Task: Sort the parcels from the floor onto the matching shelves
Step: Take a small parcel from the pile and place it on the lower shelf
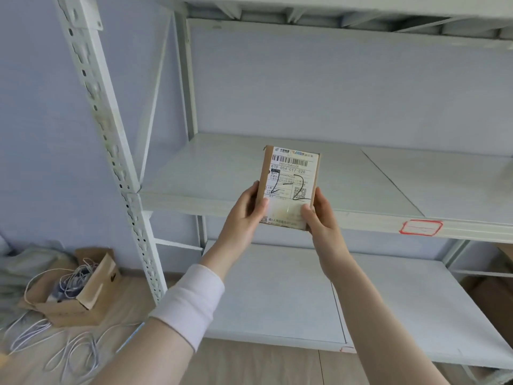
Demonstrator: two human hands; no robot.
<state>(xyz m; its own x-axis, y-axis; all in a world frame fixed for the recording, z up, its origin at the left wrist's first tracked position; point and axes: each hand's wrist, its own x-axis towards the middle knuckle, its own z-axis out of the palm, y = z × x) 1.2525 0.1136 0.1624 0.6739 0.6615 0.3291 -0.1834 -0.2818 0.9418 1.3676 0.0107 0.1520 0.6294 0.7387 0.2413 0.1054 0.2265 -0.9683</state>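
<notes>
I hold a small brown cardboard parcel (288, 187) upright in front of the white metal shelving. Its white shipping label carries a barcode and a handwritten "2-2" in black marker. My left hand (244, 212) grips its lower left edge and my right hand (322, 215) grips its lower right edge. The parcel hangs just before the front lip of the middle shelf (211, 168), which has a red-bordered label sticker (420, 227) on its front edge to the right. A lower shelf (277, 295) lies beneath my forearms.
An open cardboard box (80, 295) full of white cables stands on the floor at the left, with more cables (61, 348) spread in front of it. The rack's slotted upright post (111, 151) runs down the left. Brown boxes (488, 290) show at the far right.
</notes>
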